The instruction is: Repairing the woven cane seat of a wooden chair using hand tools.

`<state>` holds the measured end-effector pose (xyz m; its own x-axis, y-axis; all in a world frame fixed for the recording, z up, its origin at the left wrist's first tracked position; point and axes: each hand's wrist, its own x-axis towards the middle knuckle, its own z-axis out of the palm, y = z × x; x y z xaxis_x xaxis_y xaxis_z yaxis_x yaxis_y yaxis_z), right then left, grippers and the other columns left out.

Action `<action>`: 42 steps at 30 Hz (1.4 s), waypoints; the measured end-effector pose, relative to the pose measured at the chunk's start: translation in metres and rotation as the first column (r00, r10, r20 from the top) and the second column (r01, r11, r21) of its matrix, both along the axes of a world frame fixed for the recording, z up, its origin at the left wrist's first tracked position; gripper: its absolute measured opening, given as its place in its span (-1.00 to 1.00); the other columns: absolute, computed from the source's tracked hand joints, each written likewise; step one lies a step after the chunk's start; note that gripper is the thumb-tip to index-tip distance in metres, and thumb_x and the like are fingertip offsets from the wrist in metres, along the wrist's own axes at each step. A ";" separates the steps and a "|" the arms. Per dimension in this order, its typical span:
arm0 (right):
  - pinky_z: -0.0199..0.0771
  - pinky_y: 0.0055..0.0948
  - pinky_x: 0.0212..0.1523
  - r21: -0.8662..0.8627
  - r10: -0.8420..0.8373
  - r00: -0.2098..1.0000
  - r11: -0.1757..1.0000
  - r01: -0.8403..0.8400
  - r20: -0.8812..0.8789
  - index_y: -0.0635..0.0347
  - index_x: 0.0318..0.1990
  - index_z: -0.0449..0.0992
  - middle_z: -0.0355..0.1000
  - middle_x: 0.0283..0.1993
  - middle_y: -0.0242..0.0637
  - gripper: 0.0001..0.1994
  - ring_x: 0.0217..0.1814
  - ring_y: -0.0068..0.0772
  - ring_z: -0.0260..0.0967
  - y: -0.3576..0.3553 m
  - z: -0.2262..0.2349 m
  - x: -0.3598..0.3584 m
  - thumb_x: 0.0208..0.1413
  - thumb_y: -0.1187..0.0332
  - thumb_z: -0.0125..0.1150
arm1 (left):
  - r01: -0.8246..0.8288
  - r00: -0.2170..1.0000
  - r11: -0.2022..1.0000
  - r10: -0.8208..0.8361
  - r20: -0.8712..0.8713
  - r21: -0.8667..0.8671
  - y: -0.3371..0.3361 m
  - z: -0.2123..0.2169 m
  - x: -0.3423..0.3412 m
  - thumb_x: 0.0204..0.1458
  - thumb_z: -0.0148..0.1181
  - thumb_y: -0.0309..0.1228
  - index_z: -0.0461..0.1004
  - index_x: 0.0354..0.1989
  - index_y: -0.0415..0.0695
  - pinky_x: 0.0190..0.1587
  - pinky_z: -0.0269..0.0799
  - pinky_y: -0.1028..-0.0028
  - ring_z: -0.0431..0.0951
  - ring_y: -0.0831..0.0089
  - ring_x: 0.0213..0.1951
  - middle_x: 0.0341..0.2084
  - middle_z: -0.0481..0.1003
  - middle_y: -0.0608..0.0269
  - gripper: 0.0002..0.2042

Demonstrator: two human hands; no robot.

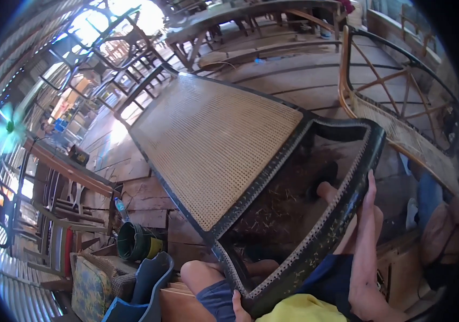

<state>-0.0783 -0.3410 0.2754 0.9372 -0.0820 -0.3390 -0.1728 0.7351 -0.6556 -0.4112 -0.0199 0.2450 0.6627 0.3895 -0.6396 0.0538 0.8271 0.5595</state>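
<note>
A long dark wooden lounge chair frame (342, 209) lies tilted across my lap. A woven cane panel (213, 134) fills its far section. The near section is an open gap, its inner edges lined with small holes, and flecks of pale fibre stick to the outer rail. At the near left corner, my left hand (238, 308) holds the rail, its thumb showing and the other fingers hidden below. On the right end of the same rail, my right hand (369, 194) is wrapped against the outer side, its fingertips partly out of sight underneath.
A curved cane-and-wood chair frame (380, 112) stands at the right, beside a seated person (441, 228). At the lower left are a dark green bucket (133, 241), a blue plastic container (151, 287) and a patterned cushion (92, 284). Several chair frames and a long workbench (240, 21) stand farther back.
</note>
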 end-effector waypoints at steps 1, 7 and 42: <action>0.56 -0.38 -0.05 -0.032 -0.018 0.994 0.999 0.022 0.109 0.18 0.03 0.55 0.57 -0.15 -0.29 -0.53 -0.14 -0.36 0.53 -0.013 -0.009 0.007 0.34 -0.07 0.04 | 0.048 0.999 0.998 -0.049 -0.009 -0.035 -0.003 -0.006 0.002 0.15 0.02 0.27 0.45 0.18 -0.13 0.23 0.41 0.10 0.55 0.04 0.07 0.11 0.53 0.02 -0.29; 0.58 -0.38 -0.11 -0.052 -0.043 0.986 0.997 0.052 0.160 0.20 0.00 0.55 0.59 -0.17 -0.27 -0.55 -0.22 -0.35 0.55 -0.003 -0.008 0.017 0.34 -0.04 0.05 | 0.116 0.988 0.991 -0.122 -0.096 -0.071 -0.015 -0.008 -0.030 0.16 0.01 0.26 0.43 0.22 -0.15 0.27 0.37 0.16 0.51 0.05 0.11 0.15 0.50 0.02 -0.28; 0.40 -0.30 0.16 -0.836 -0.290 0.951 0.491 0.246 0.110 0.25 0.09 0.52 0.55 0.00 -0.19 -0.63 0.10 -0.25 0.44 -0.215 -0.160 -0.141 0.31 0.16 0.19 | 0.421 0.822 0.192 0.333 -0.463 0.886 0.213 -0.110 -0.138 0.18 0.23 -0.20 0.40 0.14 -0.32 0.12 0.44 0.21 0.46 0.10 0.12 0.16 0.41 -0.06 -0.52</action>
